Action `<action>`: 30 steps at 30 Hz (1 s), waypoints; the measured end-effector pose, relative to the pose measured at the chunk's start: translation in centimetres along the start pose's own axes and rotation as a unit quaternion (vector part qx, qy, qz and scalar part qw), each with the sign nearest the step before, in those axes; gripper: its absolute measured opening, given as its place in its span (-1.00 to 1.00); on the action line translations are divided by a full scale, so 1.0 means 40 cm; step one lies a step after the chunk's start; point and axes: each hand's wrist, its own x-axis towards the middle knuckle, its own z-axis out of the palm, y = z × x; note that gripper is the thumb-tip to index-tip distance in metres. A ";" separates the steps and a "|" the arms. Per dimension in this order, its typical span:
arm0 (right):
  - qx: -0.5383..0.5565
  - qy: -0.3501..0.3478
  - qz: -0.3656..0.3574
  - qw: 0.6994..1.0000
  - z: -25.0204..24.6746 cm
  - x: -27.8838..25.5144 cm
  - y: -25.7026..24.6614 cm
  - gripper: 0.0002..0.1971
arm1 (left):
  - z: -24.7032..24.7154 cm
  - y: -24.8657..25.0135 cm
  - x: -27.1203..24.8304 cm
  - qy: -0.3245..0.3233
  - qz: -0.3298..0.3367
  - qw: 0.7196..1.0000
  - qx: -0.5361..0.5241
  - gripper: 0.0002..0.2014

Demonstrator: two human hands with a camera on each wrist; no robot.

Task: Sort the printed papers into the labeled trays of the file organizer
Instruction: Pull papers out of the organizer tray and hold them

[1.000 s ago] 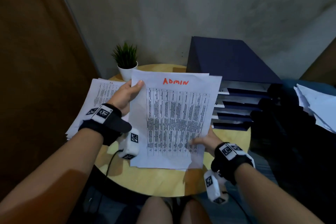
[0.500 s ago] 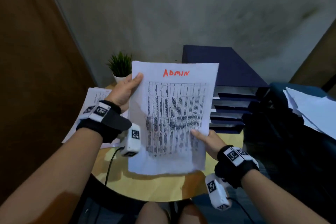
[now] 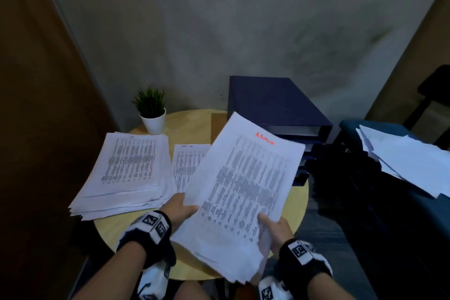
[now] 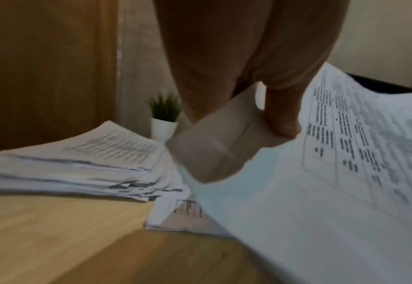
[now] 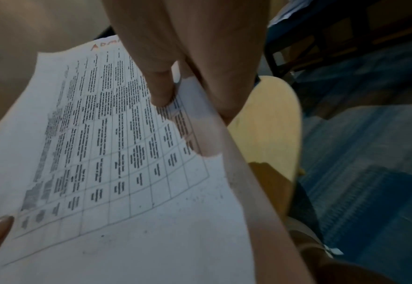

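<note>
You are holding the ADMIN-marked sheaf of papers (image 3: 243, 185) above the round wooden table (image 3: 194, 124), tilted with its far edge lying toward the dark blue file organizer (image 3: 275, 105). Your left hand (image 3: 179, 209) is pinching the sheaf's left edge between thumb and fingers; your right hand (image 3: 275, 229) is gripping the lower right corner, thumb (image 5: 162, 90) pressing on the printed table. A thick stack of printed papers (image 3: 126, 173) is resting on the table's left, a single printed sheet (image 3: 187, 163) just beside it. A potted plant (image 3: 152, 111) is standing behind them.
</note>
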 end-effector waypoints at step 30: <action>0.095 0.065 0.010 0.993 -0.193 0.046 -0.183 -0.61 | 0.201 0.119 0.093 0.121 0.021 0.991 -0.054 -0.76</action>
